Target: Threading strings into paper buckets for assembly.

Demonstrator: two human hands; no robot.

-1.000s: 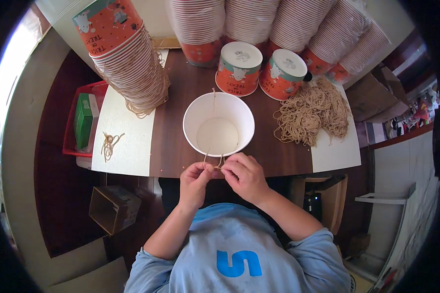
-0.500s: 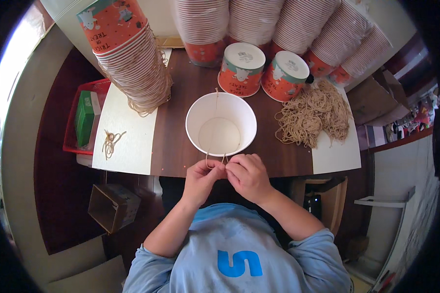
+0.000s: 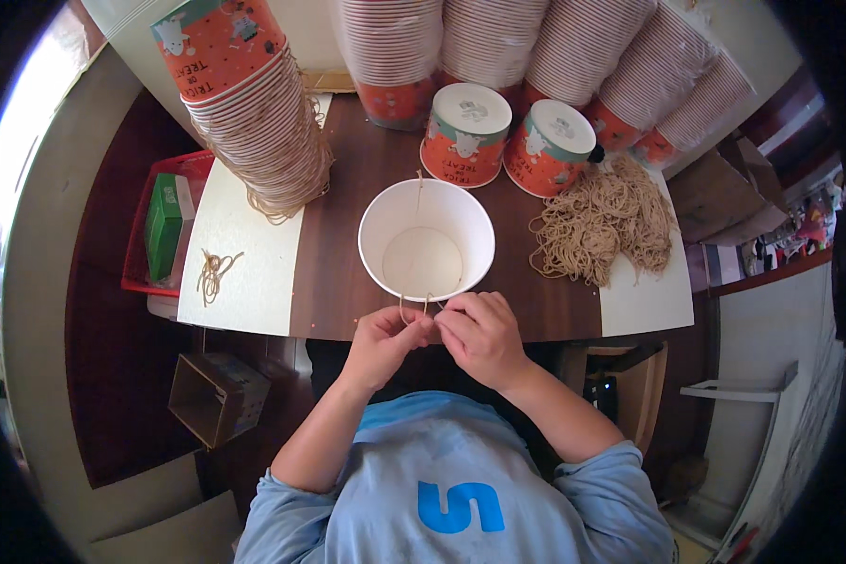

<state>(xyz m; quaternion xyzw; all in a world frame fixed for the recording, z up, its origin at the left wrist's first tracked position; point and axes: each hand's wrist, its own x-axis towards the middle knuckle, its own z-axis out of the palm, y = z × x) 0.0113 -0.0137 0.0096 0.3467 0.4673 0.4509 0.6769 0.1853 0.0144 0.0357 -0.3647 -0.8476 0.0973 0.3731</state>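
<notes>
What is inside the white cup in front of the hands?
The white cup shows a bare pale bottom; a thin string hangs down its far inner wall. The near inner wall is hidden by the rim, where the left hand and right hand pinch string ends.

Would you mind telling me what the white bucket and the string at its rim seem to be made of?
The white bucket looks like matte paperboard: thin rolled rim, dull inside. The string, pinched by the left hand and right hand, seems tan twine or paper cord, though it is too fine to tell.
</notes>
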